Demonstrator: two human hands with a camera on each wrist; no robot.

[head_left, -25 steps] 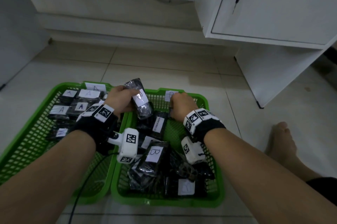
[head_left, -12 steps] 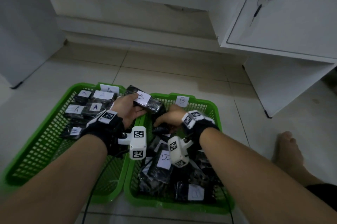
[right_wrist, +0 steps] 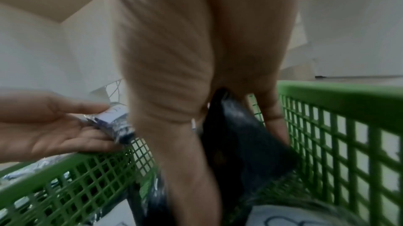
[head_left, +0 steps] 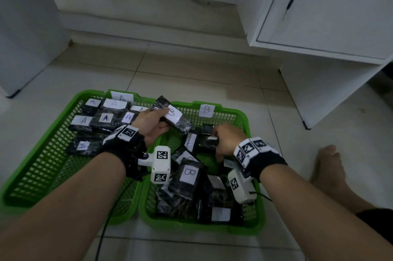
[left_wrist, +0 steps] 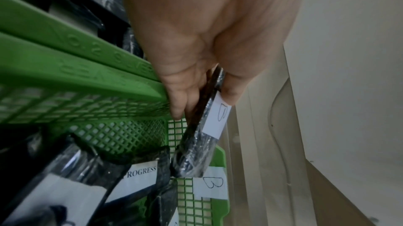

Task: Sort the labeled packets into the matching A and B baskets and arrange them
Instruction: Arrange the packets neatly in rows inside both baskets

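Two green baskets sit side by side on the floor: basket A on the left holds several black packets labelled A, basket B on the right holds a loose pile of black packets. My left hand pinches a black packet with a white B label between thumb and fingers, over the shared rims. My right hand grips another black packet inside basket B, near its far side; its label is not readable.
A white cabinet with a key in its door stands at the back right, and a white wall panel at the left. A bare foot rests on the tiles right of basket B. A cable trails from my left wrist.
The B packet in my left hand has tipped from upright to lying flat. My right hand left the far rim of basket B, moved nearer and took hold of a packet.
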